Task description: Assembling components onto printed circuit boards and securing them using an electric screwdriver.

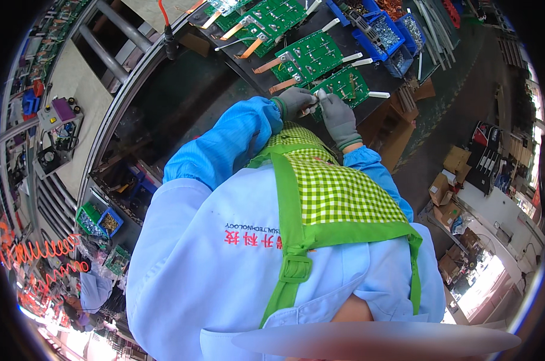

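Both my hands wear grey gloves and meet at the near left corner of the closest green circuit board [355, 79]. My left hand [296, 103] is closed, its fingertips bunched around something whitish and too small to name. Beside it my right hand [338, 118] bends its thumb and fingers toward the same spot, also closed. What the fingers hold there is mostly hidden. A white tab [379, 94] sticks out from the right of this board. Just beyond lies a second green circuit board [314, 55] with copper strips [267, 66] on its left side.
More green circuit boards [272, 21] lie farther along the dark bench [230, 45]. Blue bins [383, 35] of small metal parts stand at the back right, near long metal strips [432, 39]. A cardboard box [393, 135] is right of my hands. An orange cable [164, 12] hangs at the upper left.
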The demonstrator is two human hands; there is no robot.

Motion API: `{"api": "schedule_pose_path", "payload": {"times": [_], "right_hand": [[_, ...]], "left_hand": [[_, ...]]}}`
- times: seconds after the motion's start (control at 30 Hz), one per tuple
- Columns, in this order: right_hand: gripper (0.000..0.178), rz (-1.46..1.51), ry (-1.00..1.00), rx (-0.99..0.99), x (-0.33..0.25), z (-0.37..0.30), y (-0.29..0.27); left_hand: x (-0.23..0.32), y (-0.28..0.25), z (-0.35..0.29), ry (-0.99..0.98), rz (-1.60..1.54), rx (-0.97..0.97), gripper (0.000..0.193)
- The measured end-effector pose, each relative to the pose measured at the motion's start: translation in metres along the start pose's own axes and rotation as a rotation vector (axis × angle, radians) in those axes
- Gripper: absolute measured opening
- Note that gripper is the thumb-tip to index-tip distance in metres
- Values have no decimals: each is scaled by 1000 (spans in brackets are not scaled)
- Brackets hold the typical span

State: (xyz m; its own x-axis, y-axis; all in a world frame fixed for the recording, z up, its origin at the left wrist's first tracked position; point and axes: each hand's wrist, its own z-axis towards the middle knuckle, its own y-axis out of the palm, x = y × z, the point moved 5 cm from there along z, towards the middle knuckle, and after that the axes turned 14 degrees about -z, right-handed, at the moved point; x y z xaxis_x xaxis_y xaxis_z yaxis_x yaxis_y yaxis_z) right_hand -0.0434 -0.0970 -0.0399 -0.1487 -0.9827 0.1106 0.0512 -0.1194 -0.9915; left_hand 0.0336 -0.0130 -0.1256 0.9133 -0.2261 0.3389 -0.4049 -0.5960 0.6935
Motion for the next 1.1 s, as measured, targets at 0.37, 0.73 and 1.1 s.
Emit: {"api": "schedule_pose_path", "payload": {"times": [0.37, 0.73, 1.1], "right_hand": [[28, 25, -33, -3, -2, -3, -1], [28, 26, -21, -57, 2, 0, -5], [35, 1499, 569, -363, 22, 8, -14]], "left_hand": [[2, -1, -1, 38, -23, 58, 12], [0, 2, -2, 60, -27, 64, 12], [2, 5, -8, 50, 43, 75, 22]]}}
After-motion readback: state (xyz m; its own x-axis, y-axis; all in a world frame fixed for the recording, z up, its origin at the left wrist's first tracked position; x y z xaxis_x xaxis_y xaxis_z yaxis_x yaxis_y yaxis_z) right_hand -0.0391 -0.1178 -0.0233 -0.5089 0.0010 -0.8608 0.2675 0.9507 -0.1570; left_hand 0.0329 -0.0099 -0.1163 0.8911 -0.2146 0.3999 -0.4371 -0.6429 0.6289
